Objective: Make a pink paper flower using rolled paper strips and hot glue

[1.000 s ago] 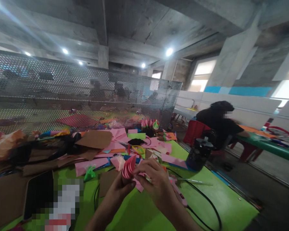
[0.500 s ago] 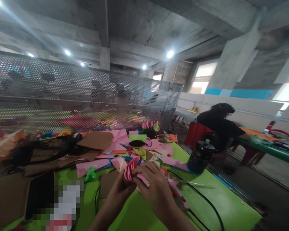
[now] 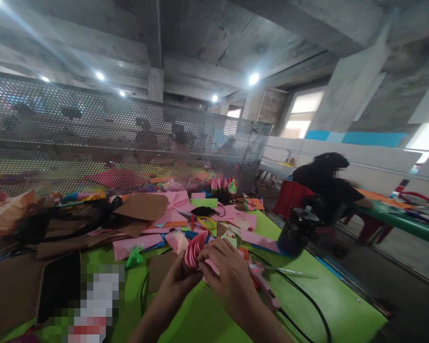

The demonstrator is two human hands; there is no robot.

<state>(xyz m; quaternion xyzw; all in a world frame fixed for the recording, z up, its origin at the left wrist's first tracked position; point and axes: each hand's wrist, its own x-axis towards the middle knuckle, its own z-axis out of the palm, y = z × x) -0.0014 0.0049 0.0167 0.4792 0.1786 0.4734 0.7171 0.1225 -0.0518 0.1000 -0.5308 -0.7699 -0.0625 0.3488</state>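
Observation:
Between my two hands is a pink paper swirl (image 3: 193, 252), its layers stacked in a spiral with a pointed top. My left hand (image 3: 182, 278) wraps round its lower left side and keeps it upright. My right hand (image 3: 226, 269) has its fingers curled at the swirl's right side, where a pink paper flap shows under the palm. The right fingertips touch the swirl, though their exact pinch is partly hidden. Just right of my right hand lies a pink glue gun (image 3: 263, 281) with a black cord.
Paper scraps (image 3: 175, 202) and brown card (image 3: 143, 208) cover the green table (image 3: 200, 319). A phone (image 3: 59, 288) lies left, a dark jar (image 3: 298, 233) stands right. Pink and green paper swirls (image 3: 232, 186) stand by the perforated screen (image 3: 128, 133). A person (image 3: 325, 186) sits at another table.
The pink swirl has turned slightly between my hands, and its layers show at a different angle. Both hands keep nearly the same place.

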